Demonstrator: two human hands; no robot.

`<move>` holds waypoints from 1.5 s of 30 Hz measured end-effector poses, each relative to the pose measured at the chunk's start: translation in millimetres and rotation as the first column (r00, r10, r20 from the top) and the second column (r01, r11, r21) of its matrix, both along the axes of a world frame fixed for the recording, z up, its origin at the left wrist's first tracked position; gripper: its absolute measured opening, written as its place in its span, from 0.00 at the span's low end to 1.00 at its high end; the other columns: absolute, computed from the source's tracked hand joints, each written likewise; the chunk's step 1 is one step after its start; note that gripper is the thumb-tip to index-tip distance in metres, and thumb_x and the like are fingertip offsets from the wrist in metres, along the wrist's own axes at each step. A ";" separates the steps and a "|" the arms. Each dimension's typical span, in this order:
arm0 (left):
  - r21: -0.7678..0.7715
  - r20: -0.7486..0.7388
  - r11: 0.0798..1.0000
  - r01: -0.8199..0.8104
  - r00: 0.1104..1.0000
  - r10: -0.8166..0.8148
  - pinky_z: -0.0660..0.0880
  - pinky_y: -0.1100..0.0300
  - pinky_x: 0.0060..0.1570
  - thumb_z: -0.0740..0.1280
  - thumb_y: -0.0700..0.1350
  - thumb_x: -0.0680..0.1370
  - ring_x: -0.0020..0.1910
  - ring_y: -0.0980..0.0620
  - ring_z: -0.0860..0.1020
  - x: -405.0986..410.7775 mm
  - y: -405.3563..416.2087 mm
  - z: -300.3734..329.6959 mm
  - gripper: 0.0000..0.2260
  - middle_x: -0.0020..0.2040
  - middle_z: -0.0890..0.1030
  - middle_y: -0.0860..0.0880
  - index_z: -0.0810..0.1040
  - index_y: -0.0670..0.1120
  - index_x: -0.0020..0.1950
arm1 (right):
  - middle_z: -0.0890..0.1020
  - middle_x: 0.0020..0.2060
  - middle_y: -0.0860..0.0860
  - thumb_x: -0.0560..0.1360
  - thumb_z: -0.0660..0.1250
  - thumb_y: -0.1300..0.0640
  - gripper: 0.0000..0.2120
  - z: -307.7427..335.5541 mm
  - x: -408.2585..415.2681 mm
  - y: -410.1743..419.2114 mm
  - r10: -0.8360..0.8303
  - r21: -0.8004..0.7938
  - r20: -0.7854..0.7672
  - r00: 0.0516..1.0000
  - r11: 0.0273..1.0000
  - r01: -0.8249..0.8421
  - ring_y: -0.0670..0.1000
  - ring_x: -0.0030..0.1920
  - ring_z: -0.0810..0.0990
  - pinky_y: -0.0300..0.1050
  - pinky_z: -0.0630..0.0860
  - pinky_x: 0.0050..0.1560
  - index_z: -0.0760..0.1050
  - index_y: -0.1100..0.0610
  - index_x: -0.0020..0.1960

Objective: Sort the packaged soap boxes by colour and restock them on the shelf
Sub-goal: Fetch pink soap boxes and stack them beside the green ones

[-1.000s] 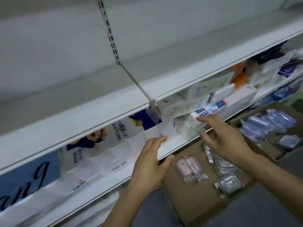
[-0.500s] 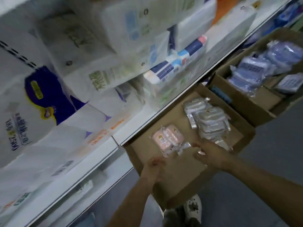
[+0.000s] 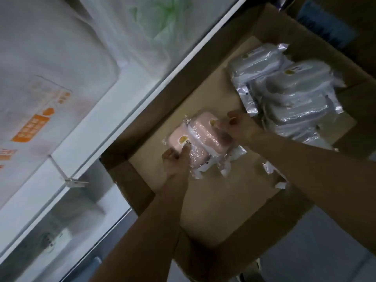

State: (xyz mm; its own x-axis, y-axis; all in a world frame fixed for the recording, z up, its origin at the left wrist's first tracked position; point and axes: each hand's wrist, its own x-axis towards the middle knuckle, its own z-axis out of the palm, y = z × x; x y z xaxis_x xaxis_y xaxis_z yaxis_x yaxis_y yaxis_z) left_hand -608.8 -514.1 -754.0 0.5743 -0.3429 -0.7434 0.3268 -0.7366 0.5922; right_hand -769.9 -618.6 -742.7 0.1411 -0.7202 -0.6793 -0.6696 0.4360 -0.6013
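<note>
Two pink soap boxes [image 3: 200, 137] in clear plastic wrap lie side by side in the middle of an open cardboard carton [image 3: 213, 210]. My left hand [image 3: 177, 159] grips the near-left pink box at its lower edge. My right hand [image 3: 238, 127] holds the far-right pink box at its right end, fingers curled over it. A heap of several grey wrapped soap boxes [image 3: 284, 98] fills the carton's far right corner.
The white shelf edge [image 3: 142, 102] runs diagonally along the carton's left side, with white tissue packs [image 3: 50, 78] on it. A second carton [image 3: 335, 27] stands beyond at top right. Grey floor [image 3: 325, 251] lies at lower right.
Both hands left the shelf, dropped into the carton and closed on the pink soap boxes. The view swung down from the shelf to the carton.
</note>
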 end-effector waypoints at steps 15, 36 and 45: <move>-0.041 -0.329 0.997 0.069 0.941 -0.078 0.78 0.43 0.58 0.71 0.39 0.75 0.53 0.39 0.82 -9.0 25.8 103.3 0.15 0.52 0.84 0.39 0.79 0.42 0.62 | 0.85 0.50 0.55 0.59 0.78 0.42 0.34 103.8 -16.8 42.5 -0.382 0.519 0.328 0.864 0.837 0.173 0.57 0.54 0.83 0.56 0.77 0.61 0.77 0.57 0.59; -0.602 -0.382 0.796 -0.059 0.897 -0.223 0.76 0.48 0.61 0.68 0.47 0.78 0.58 0.46 0.80 -2.1 76.7 455.1 0.19 0.59 0.83 0.47 0.74 0.48 0.69 | 0.81 0.57 0.55 0.66 0.70 0.48 0.27 456.8 -19.5 72.9 -0.298 0.356 0.741 0.602 0.934 0.024 0.54 0.55 0.79 0.53 0.78 0.54 0.76 0.54 0.64; -0.745 -0.095 0.667 0.025 0.985 -0.143 0.79 0.47 0.55 0.73 0.47 0.75 0.58 0.44 0.81 28.0 138.2 575.8 0.26 0.59 0.83 0.45 0.71 0.51 0.72 | 0.83 0.51 0.54 0.65 0.74 0.48 0.21 600.4 11.0 94.1 0.027 0.023 0.783 0.621 0.997 -0.072 0.54 0.52 0.81 0.55 0.73 0.62 0.79 0.55 0.55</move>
State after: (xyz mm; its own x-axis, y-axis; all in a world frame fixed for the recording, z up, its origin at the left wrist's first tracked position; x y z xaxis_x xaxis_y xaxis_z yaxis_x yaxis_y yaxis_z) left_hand -580.8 -375.8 -178.2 0.4314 -0.8542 -0.2901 0.4039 -0.1047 0.9088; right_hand -758.9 -524.5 -142.4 0.6696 -0.6663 -0.3282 0.0215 0.4591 -0.8881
